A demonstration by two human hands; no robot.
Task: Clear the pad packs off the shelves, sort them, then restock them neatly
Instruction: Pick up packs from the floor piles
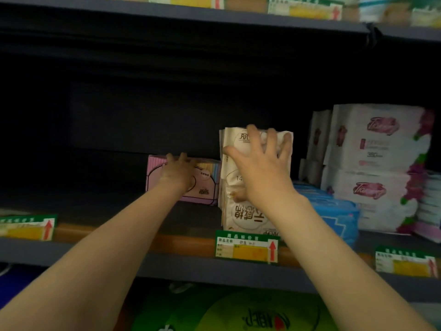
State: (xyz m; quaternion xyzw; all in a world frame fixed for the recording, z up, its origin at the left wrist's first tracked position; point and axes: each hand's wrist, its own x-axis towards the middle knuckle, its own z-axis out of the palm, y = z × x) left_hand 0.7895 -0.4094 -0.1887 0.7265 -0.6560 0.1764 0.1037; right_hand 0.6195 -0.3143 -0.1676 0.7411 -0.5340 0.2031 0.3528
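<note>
A pink pad pack [205, 185] stands deep on the dark shelf [133, 223]. My left hand [179, 173] lies on its front with the fingers hooked over its top edge. Right beside it stand cream pad packs [245, 216], upright and stacked front to back. My right hand [262, 168] is spread over the front one, fingers curled over its crumpled top corner. Blue pad packs [334, 211] lie flat to the right. White packs with pink lettering [374, 168] are stacked at the far right.
The shelf's left half is dark and bare. Price tags [247, 247] hang along the shelf's front rail. The shelf above [191, 17] hangs low over the opening. Green packs [238, 314] fill the shelf below.
</note>
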